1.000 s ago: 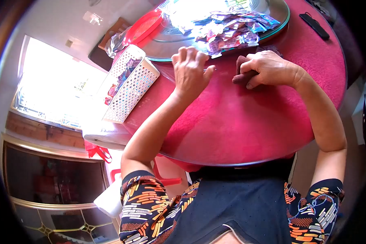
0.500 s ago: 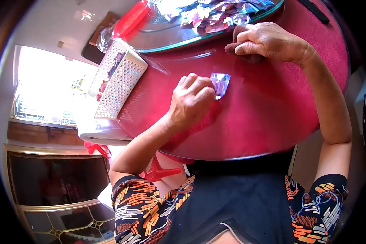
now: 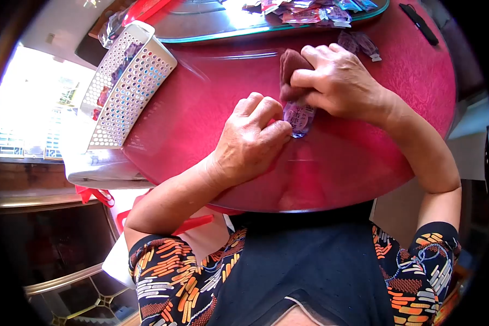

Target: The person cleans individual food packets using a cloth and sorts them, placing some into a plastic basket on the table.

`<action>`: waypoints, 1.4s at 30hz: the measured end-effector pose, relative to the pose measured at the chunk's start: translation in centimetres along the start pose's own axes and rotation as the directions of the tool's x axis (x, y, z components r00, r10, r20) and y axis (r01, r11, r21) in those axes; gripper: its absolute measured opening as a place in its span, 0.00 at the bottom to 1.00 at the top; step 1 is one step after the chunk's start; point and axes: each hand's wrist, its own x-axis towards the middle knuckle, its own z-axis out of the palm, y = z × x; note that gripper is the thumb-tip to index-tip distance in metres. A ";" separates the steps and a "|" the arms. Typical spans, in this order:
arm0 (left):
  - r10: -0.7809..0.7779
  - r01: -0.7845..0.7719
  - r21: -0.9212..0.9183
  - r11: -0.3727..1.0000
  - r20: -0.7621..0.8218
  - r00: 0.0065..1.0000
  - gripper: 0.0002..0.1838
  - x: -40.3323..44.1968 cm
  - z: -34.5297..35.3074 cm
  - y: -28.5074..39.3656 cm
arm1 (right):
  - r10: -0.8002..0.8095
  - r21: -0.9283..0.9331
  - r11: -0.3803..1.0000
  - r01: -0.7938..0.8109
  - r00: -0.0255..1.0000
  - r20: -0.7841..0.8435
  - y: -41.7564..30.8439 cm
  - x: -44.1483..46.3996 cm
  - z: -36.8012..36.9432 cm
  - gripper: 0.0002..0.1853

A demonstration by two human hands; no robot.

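My left hand [image 3: 251,129] is closed on the edge of a small, shiny purple wrapper packet [image 3: 300,120] with printing on it, held over the red tabletop [image 3: 228,185]. My right hand [image 3: 345,84] grips a folded brown cloth [image 3: 291,69] between thumb and fingers. The cloth's lower end reaches the top of the packet, and the right fingers are close to the packet's upper right side. Whether the cloth presses on the packet or only lies over it, I cannot tell. Past my right hand, a couple of similar packets [image 3: 364,44] lie on the table.
At the back, a glass-rimmed tray [image 3: 228,37] bears a heap of packets [image 3: 309,12]. A white perforated basket [image 3: 138,81] with wrapped items stands at the left edge. A slim black object [image 3: 419,24] lies at the back right.
My right hand has brought the brown cloth left and toward me, up to the packet. My left hand still holds the packet. The view has shifted slightly.
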 end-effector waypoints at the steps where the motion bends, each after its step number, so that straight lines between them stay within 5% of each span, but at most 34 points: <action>1: 0.005 -0.005 0.003 1.000 0.005 1.000 0.13 0.0 -0.1 0.0 | -0.005 0.117 0.993 -0.002 0.998 0.059 -0.4 0.0 -1.2 0.08; 4: 0.016 -0.016 0.008 1.000 0.019 1.000 0.13 -0.2 -0.1 -0.3 | -0.153 0.276 0.956 0.103 0.974 0.166 -0.6 0.0 -3.0 0.09; 5: 0.022 -0.022 0.006 1.000 0.017 1.000 0.13 -0.3 0.1 -0.4 | -0.195 0.165 0.969 0.183 0.979 0.064 -0.9 -0.2 -2.1 0.09; 9: 0.049 -0.049 0.001 0.999 0.044 0.998 0.12 0.2 -0.2 -0.3 | -0.128 -0.036 0.991 0.128 0.992 -0.003 -0.9 -0.1 -0.5 0.07; 16: 0.025 -0.024 -0.030 0.999 0.030 0.999 0.13 0.1 -0.1 -0.5 | -0.073 0.272 0.962 0.008 0.970 0.232 -0.1 -0.3 -4.2 0.17; 18: 0.025 -0.024 -0.037 0.999 0.024 0.999 0.13 0.2 -0.1 -0.5 | -0.122 0.163 0.983 0.083 0.962 0.243 -1.5 -0.3 -4.9 0.25; 24: 0.004 0.000 -0.098 0.995 0.041 0.999 0.16 0.4 -0.6 -0.5 | -0.109 0.201 0.978 0.063 0.967 0.230 -0.9 -0.4 -4.4 0.24; 30: -0.046 0.030 -0.115 0.993 -0.135 0.990 0.19 0.8 -0.8 -0.3 | -0.105 0.323 0.946 0.022 0.965 0.240 0.3 -0.6 -4.2 0.18; 34: -0.025 0.019 -0.096 0.995 -0.066 0.997 0.21 1.4 -0.4 0.5 | -0.083 0.379 0.924 -0.051 0.940 0.330 0.7 -0.7 -4.5 0.18; 38: -0.036 0.034 -0.105 0.994 -0.020 0.999 0.20 1.2 0.2 0.0 | -0.090 0.525 0.851 0.005 0.986 0.138 1.5 -0.4 -3.9 0.20; 39: -0.042 0.040 -0.115 0.993 -0.020 0.999 0.20 1.1 0.3 -0.1 | -0.023 0.646 0.758 -0.094 0.985 0.171 1.7 -0.3 -4.0 0.25; 42: -0.051 0.051 -0.106 0.993 0.004 0.999 0.19 1.3 -0.2 -0.1 | -0.059 0.459 0.883 0.101 0.993 -0.105 2.8 -0.2 -2.7 0.32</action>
